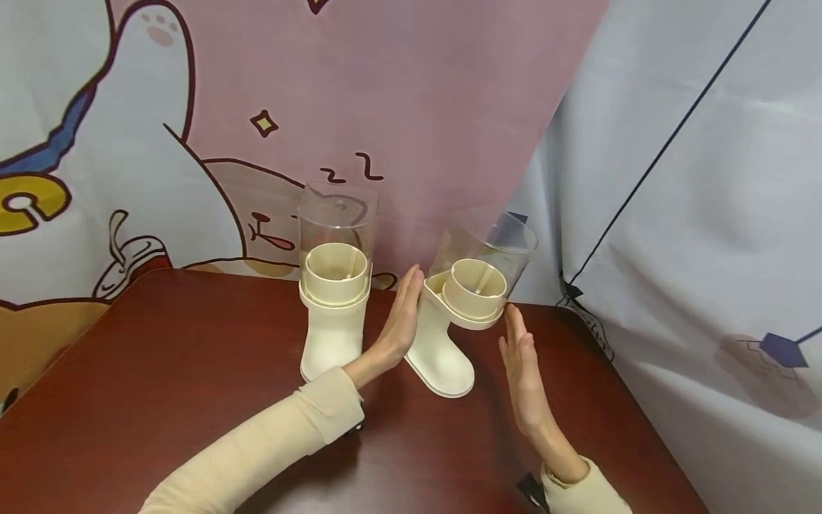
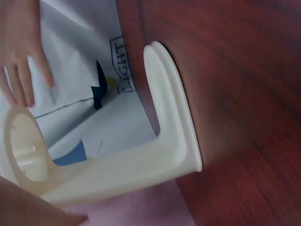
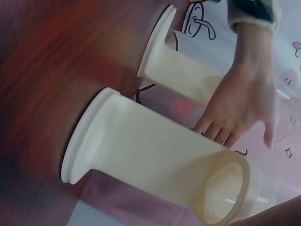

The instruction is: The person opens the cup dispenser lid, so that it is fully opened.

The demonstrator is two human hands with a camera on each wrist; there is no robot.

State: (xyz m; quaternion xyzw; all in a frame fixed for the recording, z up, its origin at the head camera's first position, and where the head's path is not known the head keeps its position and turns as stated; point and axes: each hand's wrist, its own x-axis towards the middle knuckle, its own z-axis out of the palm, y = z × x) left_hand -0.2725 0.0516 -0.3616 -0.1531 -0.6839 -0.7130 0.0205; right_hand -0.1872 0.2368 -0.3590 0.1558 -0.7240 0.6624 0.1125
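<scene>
Two cream, boot-shaped stands, each topped by a clear container with a cream ring inside, stand upright on the table. My left hand (image 1: 399, 325) is between them, its straight fingers along the left side of the right stand (image 1: 439, 357). On that stand's other side, my right hand (image 1: 526, 385) is held up with fingers extended, its fingertips right by the base of the clear container (image 1: 521, 239). Left of my left wrist is the other stand (image 1: 334, 335) with its clear container (image 1: 337, 210). The right wrist view shows the left hand (image 3: 240, 101) flat, fingers behind the nearer stand (image 3: 146, 141).
The dark red-brown wooden table (image 1: 257, 421) ends just behind the stands. A printed cartoon cloth (image 1: 417, 93) hangs along its back edge, and a pale cloth (image 1: 693, 250) hangs along the right side.
</scene>
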